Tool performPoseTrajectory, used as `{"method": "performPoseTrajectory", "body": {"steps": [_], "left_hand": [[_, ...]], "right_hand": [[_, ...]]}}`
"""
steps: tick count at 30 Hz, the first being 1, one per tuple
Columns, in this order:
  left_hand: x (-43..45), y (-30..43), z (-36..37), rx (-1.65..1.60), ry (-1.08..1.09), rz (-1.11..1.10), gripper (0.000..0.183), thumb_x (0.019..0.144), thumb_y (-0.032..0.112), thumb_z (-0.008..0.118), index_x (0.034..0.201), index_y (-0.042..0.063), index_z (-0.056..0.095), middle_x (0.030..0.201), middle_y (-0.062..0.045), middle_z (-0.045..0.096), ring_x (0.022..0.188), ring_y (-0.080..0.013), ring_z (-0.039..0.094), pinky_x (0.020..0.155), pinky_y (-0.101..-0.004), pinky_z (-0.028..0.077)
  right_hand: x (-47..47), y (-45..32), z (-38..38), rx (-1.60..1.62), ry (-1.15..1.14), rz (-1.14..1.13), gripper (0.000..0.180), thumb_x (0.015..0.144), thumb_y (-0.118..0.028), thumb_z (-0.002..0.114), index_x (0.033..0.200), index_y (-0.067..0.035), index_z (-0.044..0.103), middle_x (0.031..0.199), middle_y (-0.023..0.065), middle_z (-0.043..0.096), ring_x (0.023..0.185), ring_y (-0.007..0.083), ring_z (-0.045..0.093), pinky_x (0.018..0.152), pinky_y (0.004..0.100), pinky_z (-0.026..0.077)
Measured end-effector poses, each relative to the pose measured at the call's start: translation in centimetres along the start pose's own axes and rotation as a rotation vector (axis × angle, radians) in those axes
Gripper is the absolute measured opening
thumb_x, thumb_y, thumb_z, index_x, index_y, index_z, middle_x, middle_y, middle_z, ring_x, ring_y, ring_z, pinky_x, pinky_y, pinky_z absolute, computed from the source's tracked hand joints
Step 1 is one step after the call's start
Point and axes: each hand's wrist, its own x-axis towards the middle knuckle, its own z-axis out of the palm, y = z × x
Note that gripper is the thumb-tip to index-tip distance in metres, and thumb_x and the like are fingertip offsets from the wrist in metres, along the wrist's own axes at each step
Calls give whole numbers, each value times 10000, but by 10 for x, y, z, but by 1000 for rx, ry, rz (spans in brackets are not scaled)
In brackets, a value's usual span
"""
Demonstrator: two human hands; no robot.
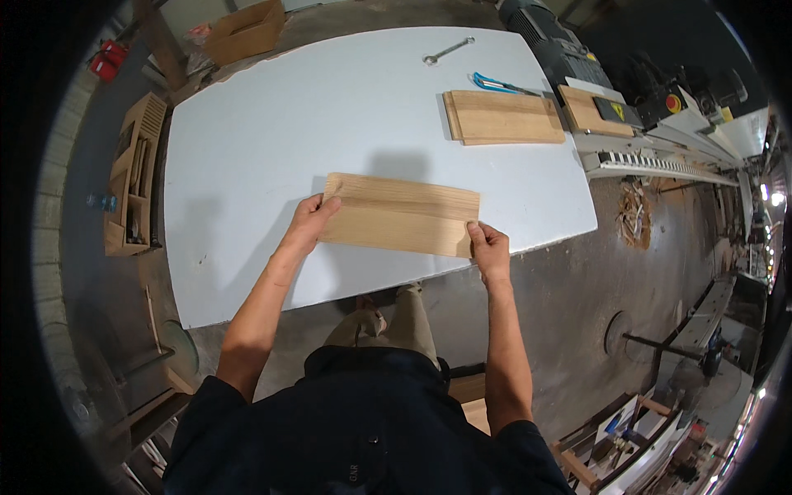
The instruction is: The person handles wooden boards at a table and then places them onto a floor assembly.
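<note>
A light-brown wooden board (399,216) with visible grain spans the space between my two hands, above the near part of a white tabletop (266,130). My left hand (312,219) grips its left end, thumb on the upper face. At the other end, my right hand (490,244) pinches the lower right corner with the thumb on top. The fingers beneath the board are hidden. Farther off at the right lie stacked wooden boards (507,117), one offset from the other. Just behind them is a blue utility knife (495,84).
A combination wrench (448,51) lies near the table's far edge. Against the right side stands a machine with a red emergency stop button (673,103). A cardboard box (244,34) is beyond the far left corner. A wooden shelf unit (136,179) stands at the left.
</note>
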Motion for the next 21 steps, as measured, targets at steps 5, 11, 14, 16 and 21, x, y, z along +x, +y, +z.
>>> {"method": "performPoseTrajectory", "body": {"steps": [5, 11, 14, 16, 21], "left_hand": [[0, 8, -2, 56, 46, -108, 312, 891, 223, 615, 1049, -45, 598, 897, -68, 638, 766, -110, 592, 688, -269, 492], [3, 14, 4, 80, 23, -160, 319, 899, 200, 600, 1090, -54, 581, 931, -89, 641, 813, -125, 604, 727, -288, 503], [-3, 13, -1, 111, 51, -153, 329, 906, 195, 586, 1118, -56, 570, 949, -90, 638, 829, -124, 603, 736, -286, 500], [-4, 14, 2, 133, 33, -139, 334, 909, 193, 580, 1132, -56, 564, 958, -91, 637, 837, -124, 602, 742, -284, 499], [-2, 16, 1, 80, 24, -161, 333, 905, 197, 584, 1131, -48, 566, 967, -78, 636, 834, -123, 607, 749, -278, 502]], "right_hand": [[-39, -29, 51, -685, 314, -677, 521, 829, -193, 627, 1251, 65, 463, 1211, 281, 517, 1102, 423, 504, 918, 455, 438], [-20, -48, 134, -690, -74, -820, 811, 816, -432, 620, 1365, 76, 306, 1422, 240, 309, 1344, 402, 235, 1105, 508, 174], [-6, -28, 91, -711, 120, -793, 855, 829, -483, 576, 1375, 93, 258, 1449, 237, 260, 1354, 411, 207, 1108, 508, 151], [7, -12, 44, -687, 189, -612, 865, 854, -491, 538, 1393, 98, 203, 1443, 294, 218, 1364, 419, 182, 1105, 520, 143], [-3, 18, -15, -648, 199, -357, 684, 948, -456, 370, 1373, 76, 304, 1463, 255, 223, 1393, 367, 125, 1128, 470, 95]]}}
